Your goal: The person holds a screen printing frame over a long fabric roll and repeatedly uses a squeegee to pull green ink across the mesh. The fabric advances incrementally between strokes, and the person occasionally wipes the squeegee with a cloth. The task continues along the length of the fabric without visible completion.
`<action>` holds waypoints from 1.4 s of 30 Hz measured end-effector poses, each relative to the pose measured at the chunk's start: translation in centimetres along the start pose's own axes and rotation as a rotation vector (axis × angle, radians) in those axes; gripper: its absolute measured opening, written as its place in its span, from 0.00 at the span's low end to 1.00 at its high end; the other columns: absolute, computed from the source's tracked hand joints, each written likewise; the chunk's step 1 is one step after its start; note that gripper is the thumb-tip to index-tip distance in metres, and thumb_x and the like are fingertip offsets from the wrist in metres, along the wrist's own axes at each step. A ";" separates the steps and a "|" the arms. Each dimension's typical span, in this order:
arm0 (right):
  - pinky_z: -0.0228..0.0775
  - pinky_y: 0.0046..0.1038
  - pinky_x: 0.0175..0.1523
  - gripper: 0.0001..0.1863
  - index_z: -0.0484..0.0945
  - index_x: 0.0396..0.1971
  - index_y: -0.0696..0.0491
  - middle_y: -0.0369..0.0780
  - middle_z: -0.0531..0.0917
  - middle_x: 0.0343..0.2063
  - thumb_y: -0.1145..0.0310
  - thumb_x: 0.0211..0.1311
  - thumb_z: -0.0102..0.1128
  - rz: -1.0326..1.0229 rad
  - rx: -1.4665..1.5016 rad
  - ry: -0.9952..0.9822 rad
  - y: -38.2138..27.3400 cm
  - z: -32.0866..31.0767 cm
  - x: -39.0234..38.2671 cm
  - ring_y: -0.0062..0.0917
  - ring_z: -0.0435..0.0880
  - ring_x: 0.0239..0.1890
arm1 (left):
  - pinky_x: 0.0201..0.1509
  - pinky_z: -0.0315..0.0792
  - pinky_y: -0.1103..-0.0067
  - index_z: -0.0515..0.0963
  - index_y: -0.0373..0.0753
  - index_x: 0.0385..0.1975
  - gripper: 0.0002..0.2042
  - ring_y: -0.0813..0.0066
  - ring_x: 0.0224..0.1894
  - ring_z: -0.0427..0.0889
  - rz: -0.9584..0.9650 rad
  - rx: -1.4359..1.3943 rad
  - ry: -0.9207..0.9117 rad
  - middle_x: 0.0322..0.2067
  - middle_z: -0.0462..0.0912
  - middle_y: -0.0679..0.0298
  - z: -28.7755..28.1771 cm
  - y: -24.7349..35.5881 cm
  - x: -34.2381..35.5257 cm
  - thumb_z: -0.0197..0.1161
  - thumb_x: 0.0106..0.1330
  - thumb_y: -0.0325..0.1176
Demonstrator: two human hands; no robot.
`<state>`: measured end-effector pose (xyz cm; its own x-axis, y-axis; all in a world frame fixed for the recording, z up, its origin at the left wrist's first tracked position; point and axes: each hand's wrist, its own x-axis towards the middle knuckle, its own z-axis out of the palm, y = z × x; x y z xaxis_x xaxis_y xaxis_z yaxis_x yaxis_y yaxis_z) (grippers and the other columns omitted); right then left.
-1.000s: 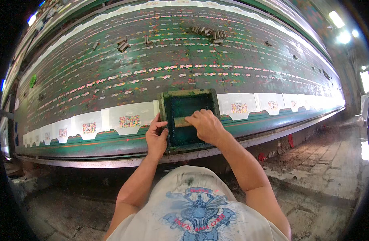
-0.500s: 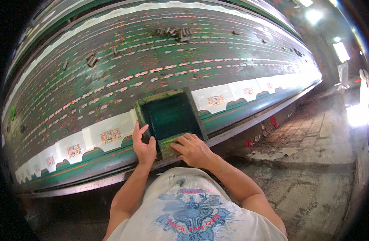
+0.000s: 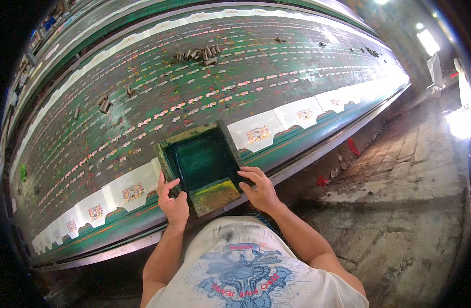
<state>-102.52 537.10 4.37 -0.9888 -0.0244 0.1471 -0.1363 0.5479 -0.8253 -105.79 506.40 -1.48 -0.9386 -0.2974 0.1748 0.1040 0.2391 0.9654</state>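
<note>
Both hands grip a rectangular, green-stained wooden printing frame [image 3: 203, 167] that sits at the near edge of the long green printing tabletop [image 3: 143, 102]. On the frame's left side, the left hand [image 3: 172, 201] closes around the rail, thumb over the top edge and fingers curled against the outside. On the frame's right side, the right hand [image 3: 259, 189] clamps the rail near the lower corner, fingers bent over the rim toward the dark green mesh inside. Between the two hands lies the frame's near end, smeared with yellow-green ink.

The frame rests tilted relative to the tabletop's edge, covering part of a row of white fabric pieces with small colourful prints [image 3: 258, 131] that runs along the near side of the tabletop. One such piece shows just right of the frame, another just left of it. Farther across the tabletop from the frame, rows of small pink and white marks stretch along its length, and a cluster of small brown blocks [image 3: 199, 53] lies well beyond the frame, toward the far edge. Right of the frame, below the tabletop, is a rough stone floor [image 3: 399, 215].
</note>
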 end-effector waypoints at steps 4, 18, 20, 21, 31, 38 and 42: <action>0.75 0.47 0.75 0.21 0.88 0.62 0.54 0.49 0.88 0.65 0.70 0.71 0.76 -0.083 -0.020 0.053 3.0 -3.5 0.0 0.49 0.83 0.69 | 0.87 0.59 0.61 0.90 0.37 0.47 0.20 0.47 0.85 0.68 0.056 0.032 -0.013 0.83 0.69 0.39 4.7 1.5 -0.3 0.65 0.55 0.13; 0.69 0.51 0.80 0.19 0.89 0.61 0.55 0.47 0.89 0.64 0.71 0.72 0.75 -0.143 0.005 -0.007 13.8 -19.3 2.8 0.51 0.80 0.73 | 0.86 0.60 0.64 0.88 0.36 0.43 0.18 0.51 0.87 0.66 -0.108 -0.089 0.002 0.85 0.66 0.39 23.2 4.1 -2.2 0.65 0.53 0.12; 0.69 0.51 0.80 0.19 0.89 0.60 0.55 0.47 0.89 0.64 0.71 0.72 0.75 -0.173 0.040 -0.023 14.6 -19.9 2.8 0.52 0.80 0.74 | 0.85 0.61 0.66 0.88 0.35 0.42 0.18 0.52 0.86 0.68 -0.174 -0.152 0.021 0.85 0.66 0.40 23.4 3.9 -2.3 0.65 0.52 0.12; 0.69 0.51 0.80 0.19 0.89 0.60 0.55 0.47 0.89 0.64 0.71 0.72 0.75 -0.187 0.058 -0.030 14.9 -20.2 2.9 0.52 0.80 0.74 | 0.80 0.67 0.70 0.87 0.34 0.41 0.17 0.58 0.83 0.74 -0.191 -0.162 0.024 0.85 0.67 0.44 23.4 3.1 -2.2 0.66 0.51 0.11; 0.70 0.52 0.79 0.19 0.89 0.59 0.56 0.48 0.89 0.63 0.74 0.70 0.75 -0.195 0.095 -0.057 15.8 -21.6 3.7 0.53 0.80 0.73 | 0.80 0.67 0.69 0.85 0.35 0.39 0.18 0.60 0.81 0.75 -0.237 -0.222 0.015 0.84 0.70 0.48 24.0 4.1 -2.6 0.67 0.48 0.11; 0.77 0.51 0.73 0.18 0.89 0.57 0.54 0.47 0.89 0.60 0.73 0.68 0.77 -0.297 0.011 -0.050 15.4 -22.5 5.1 0.52 0.82 0.69 | 0.65 0.74 0.76 0.85 0.37 0.34 0.15 0.71 0.71 0.81 -0.216 -0.250 0.032 0.84 0.71 0.52 24.2 3.5 -2.7 0.68 0.49 0.11; 0.79 0.51 0.70 0.19 0.89 0.56 0.54 0.46 0.89 0.58 0.72 0.65 0.78 -0.486 -0.025 -0.117 13.2 -21.9 5.4 0.49 0.84 0.67 | 0.71 0.74 0.71 0.83 0.38 0.34 0.15 0.63 0.77 0.79 -0.247 -0.209 0.010 0.85 0.68 0.46 23.5 2.4 -2.6 0.69 0.49 0.11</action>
<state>-108.33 562.49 6.22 -0.8119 -0.3748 0.4476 -0.5826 0.4695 -0.6635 -110.85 529.50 -4.22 -0.9407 -0.3320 -0.0690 -0.0605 -0.0358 0.9975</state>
